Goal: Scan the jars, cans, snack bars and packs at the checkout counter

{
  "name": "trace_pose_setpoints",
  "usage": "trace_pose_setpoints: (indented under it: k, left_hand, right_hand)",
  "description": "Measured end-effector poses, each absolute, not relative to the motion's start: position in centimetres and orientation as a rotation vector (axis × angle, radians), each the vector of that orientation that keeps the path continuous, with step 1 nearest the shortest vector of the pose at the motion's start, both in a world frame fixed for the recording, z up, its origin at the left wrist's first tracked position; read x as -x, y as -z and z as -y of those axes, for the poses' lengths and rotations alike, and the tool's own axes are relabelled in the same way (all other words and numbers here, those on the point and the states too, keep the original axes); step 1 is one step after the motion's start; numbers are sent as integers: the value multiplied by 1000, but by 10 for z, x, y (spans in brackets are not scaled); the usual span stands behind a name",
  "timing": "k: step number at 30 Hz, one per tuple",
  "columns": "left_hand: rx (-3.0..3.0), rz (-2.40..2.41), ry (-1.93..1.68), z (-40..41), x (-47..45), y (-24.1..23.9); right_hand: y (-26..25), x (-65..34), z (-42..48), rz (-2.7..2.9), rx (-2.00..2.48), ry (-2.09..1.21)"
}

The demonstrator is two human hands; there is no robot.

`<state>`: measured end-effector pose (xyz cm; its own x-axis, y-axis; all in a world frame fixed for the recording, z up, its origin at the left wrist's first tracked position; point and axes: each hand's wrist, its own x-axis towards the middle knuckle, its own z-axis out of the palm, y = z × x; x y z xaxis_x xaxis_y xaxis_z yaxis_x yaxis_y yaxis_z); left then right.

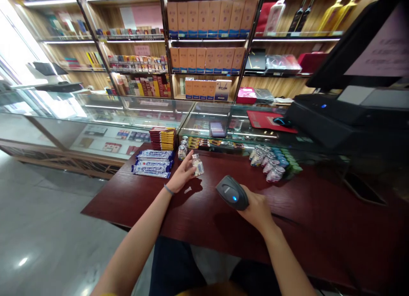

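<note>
Here, your right hand [257, 208] is wrapped around the handheld scanner [232, 193], which is aimed roughly towards the small bottle [198, 166] that your left hand [182, 176] grips over the counter [198, 219]. Scanning seems the step under way; the next move probably calls for holding the label [200, 168] squarely to the scanner. Beyond runs a glass display case [137, 117].

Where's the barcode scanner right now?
Head view, just right of centre: the barcode scanner is in the right hand, over the dark red table, to the right of the small bottle at the left hand.
</note>
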<state>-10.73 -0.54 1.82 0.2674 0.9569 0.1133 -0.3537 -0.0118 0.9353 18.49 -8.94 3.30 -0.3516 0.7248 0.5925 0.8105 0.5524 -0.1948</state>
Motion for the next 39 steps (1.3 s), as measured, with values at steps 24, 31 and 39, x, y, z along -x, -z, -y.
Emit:
trace_pose_setpoints:
  k: [24,31,39]
  left_hand:
    - [-840,-630,-1186,12,106,-28]
    - [-788,-542,-1219,8,108,-29]
    - [-1099,-773,-1256,3,90,-18]
  right_hand:
    - [-36,-184,92,2187,1107,186]
    - [-31,-188,90,2179,1161,184]
    - [-43,-200,90,2128,1240,217]
